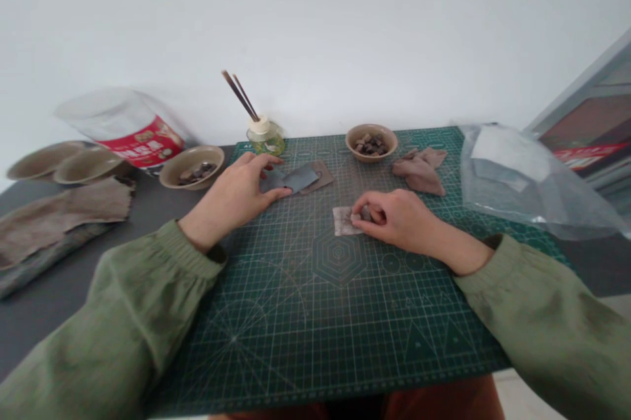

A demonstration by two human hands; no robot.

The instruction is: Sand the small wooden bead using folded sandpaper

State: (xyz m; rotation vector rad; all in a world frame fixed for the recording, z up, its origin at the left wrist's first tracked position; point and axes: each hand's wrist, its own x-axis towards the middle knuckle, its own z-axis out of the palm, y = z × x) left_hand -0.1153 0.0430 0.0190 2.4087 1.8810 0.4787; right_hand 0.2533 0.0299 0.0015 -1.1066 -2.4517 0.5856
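Note:
My left hand (246,185) reaches over several small grey sheets that look like sandpaper (302,178). Its thumb and fingers are apart, the thumb at the near edge of the top sheet. A brownish sheet (320,178) lies partly beneath. My right hand (397,217) is closed in a pinch around a small grey stone (365,213), partly hidden by the fingers. Just below it, a small pale, smudged square (344,221), of cloth or paper, lies flat on the green cutting mat (296,315).
Behind stands a bowl of small brown stones (371,144) beside a crumpled cloth (421,171). Leftward are a reed diffuser (265,134), a bowl with darker stones (192,169), a clear jar (142,137), two more bowls (91,167) and a rag (64,216). A plastic bag (517,183) lies right.

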